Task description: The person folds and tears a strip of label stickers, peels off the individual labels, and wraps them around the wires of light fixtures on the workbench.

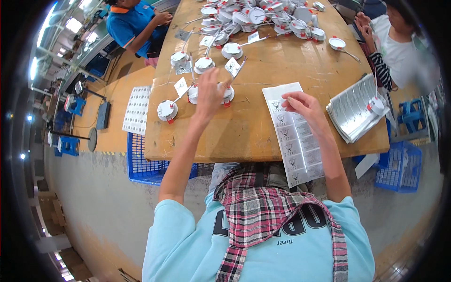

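My left hand reaches over two round white downlights, its thumb apart from the fingers beside the right-hand downlight. That lamp's cable carries a white label flag. The left-hand one is partly covered by my hand. Another downlight with a label flag stands nearer the left edge. My right hand hovers over a sheet of printed labels, thumb and fingertips drawn close together. Whether a label is between them is too small to tell.
A heap of downlights covers the far end of the wooden table. A stack of silvery label sheets lies at right, with a downlight on it. Blue crates stand below. Two people work at either side.
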A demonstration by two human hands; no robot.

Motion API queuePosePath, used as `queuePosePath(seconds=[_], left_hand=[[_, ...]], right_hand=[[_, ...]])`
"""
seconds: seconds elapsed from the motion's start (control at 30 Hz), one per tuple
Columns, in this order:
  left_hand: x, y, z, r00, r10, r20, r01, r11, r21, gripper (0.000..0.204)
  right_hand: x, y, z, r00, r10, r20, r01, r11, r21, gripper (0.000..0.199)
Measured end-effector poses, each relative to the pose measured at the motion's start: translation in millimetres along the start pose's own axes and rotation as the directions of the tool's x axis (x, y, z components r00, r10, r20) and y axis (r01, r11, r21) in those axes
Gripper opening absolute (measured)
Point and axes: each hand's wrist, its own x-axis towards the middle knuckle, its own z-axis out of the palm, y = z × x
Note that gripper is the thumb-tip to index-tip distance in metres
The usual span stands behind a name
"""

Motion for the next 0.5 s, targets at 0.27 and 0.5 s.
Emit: queuePosePath(seconds=[0.27,0.5], left_hand=[[-29.9,27.6,22.2,0.993,-0.104,0.053,0.090,0.972,0.219,0.056],[8.4,0.3,36.7,0.983,-0.172,-0.062,0.182,0.949,0.258,0.058]], right_hand=[[-1.1,18.6,-8.1,0.996,0.085,0.006,-0.085,0.995,0.054,0.022],[2.1,13.6,-2.6,0.996,0.087,0.020,-0.087,0.996,-0.013,0.021]])
